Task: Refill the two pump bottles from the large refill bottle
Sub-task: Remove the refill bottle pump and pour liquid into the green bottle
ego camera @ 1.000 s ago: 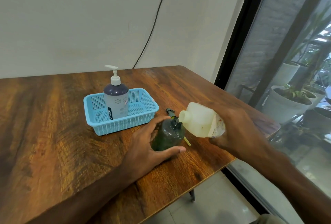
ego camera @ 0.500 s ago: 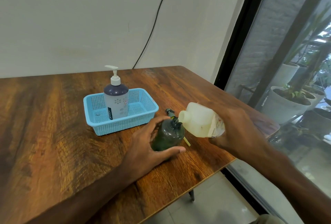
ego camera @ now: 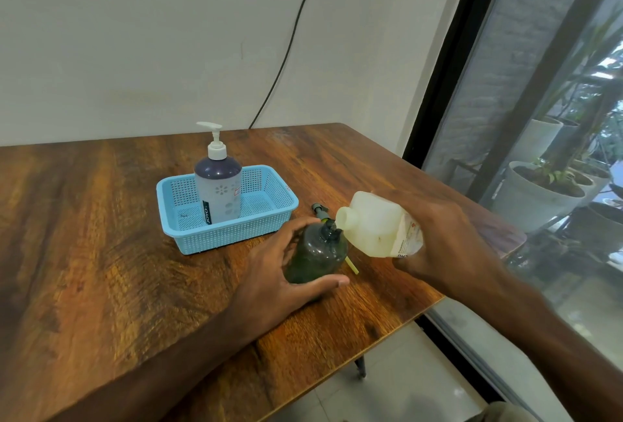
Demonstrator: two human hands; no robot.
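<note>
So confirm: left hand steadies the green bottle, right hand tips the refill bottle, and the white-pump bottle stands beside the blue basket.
Not beside: the head view shows the white-pump bottle standing inside the blue basket. The rest holds.

Landmark: light-blue perforated plastic basket.
- Inside it, left half: upright grey pump bottle with white head. Right half open from above.
- Left of basket and in front of it: bare brown wooden worktop, passable.
- Behind basket: bare strip of wood up to the white wall.
- Right of basket, blocked:
  - dark green translucent bottle, held in left grip;
  - tilted cream plastic refill bottle, held in right grip;
  - black pump head with yellow tube, lying just beside the basket's right wall.
</note>
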